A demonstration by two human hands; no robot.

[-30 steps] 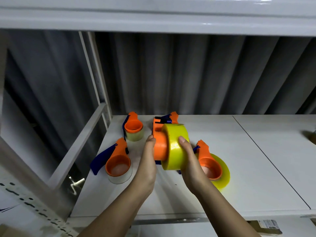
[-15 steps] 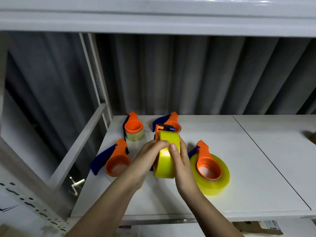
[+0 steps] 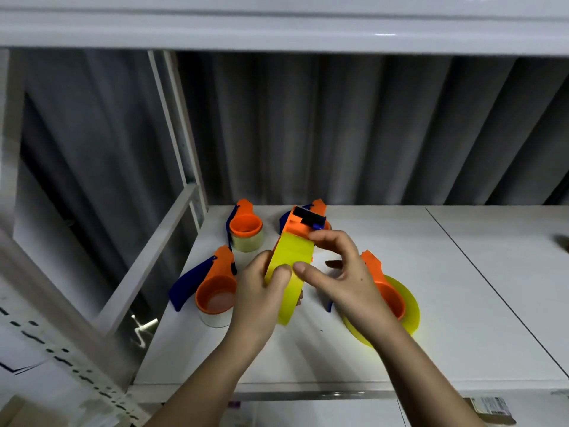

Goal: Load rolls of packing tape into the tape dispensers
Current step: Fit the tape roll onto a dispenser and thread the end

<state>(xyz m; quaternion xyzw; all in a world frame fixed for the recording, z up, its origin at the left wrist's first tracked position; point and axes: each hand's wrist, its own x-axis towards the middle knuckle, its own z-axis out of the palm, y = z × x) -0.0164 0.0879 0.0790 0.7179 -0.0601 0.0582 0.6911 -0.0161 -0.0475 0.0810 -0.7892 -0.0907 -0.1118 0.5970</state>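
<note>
The left hand (image 3: 258,291) holds the yellow tape roll (image 3: 288,272) upright above the white shelf (image 3: 446,303), its grip curled around the roll's edge. The roll sits in an orange dispenser (image 3: 303,224). The right hand (image 3: 341,272) touches the roll with thumb and index finger, the other fingers loosely spread. Four other dispensers lie around on the shelf.
</note>
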